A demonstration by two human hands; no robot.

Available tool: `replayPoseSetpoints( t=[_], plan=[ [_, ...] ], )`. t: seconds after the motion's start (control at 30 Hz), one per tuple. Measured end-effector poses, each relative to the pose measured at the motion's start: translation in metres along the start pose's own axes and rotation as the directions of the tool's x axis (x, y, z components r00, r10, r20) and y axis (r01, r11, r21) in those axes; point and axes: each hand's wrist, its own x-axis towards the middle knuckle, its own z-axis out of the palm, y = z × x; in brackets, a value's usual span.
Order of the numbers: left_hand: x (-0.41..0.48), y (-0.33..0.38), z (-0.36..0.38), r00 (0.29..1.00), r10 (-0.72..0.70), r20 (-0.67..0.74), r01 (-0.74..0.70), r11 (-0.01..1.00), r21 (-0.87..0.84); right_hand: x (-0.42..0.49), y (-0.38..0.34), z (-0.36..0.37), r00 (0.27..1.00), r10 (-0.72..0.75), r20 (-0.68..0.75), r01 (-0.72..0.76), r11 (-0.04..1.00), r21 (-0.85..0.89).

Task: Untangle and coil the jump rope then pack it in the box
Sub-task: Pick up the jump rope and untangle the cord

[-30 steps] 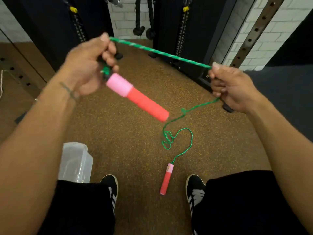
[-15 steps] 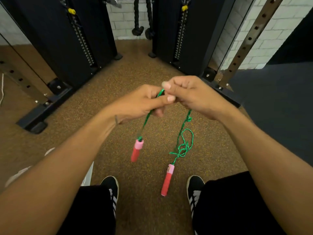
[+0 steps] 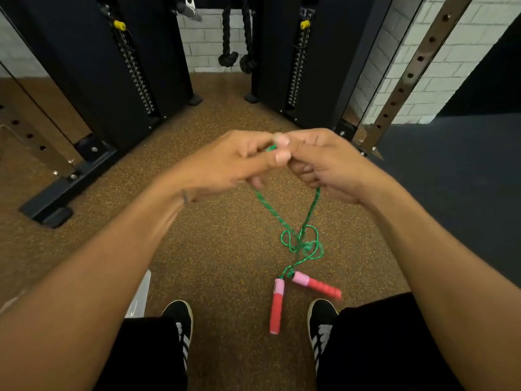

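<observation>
Speckled brown floor [image 3: 197, 249] fills the middle, with black weight machines [image 3: 84, 66] and a white brick wall [image 3: 203, 43] along the top. At centre the left hand [image 3: 231, 162] and right hand [image 3: 324, 165] meet, both pinching the green rope [image 3: 304, 241]. It hangs tangled, with its red-and-pink handles [image 3: 276, 306] at lower centre.

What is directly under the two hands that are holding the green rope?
Two strands of the green rope hang down to a tangle, with both pink-red handles below it over the brown floor. The rope inside the fingers is covered.
</observation>
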Motion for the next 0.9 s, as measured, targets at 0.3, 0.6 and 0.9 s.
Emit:
replayPoseSetpoints(
  t=[0.3, 0.6, 0.9],
  plan=[
    [-0.010, -0.082, -0.074, 0.688, -0.270, -0.674, 0.401, 0.915, 0.043, -0.036, -0.007, -0.062, 0.982, -0.055, -0.178, 0.116, 0.928, 0.355],
    [0.008, -0.047, -0.022, 0.939, -0.263, -0.219, 0.277, 0.960, 0.033, -0.022, -0.007, -0.032, 0.998, -0.006, -0.064, 0.018, 0.983, 0.185],
    [0.005, -0.023, -0.046, 0.964, 0.049, -0.263, 0.031, 0.955, 0.294, -0.027, 0.007, -0.056, 0.976, 0.218, -0.017, -0.217, 0.975, 0.049]
  ],
)
